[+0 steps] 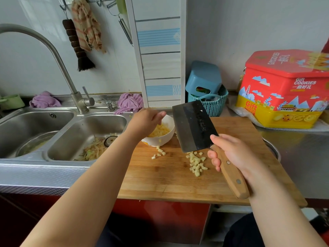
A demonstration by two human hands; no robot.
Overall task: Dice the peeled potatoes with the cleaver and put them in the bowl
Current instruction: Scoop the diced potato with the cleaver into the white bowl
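Head view: left hand [145, 122] over bowl [168, 134]; right hand [235, 154] grips cleaver [194, 125].

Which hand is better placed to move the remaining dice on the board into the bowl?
Right, probably: its cleaver hangs just above the bigger pile of dice. The left hand is over the bowl.
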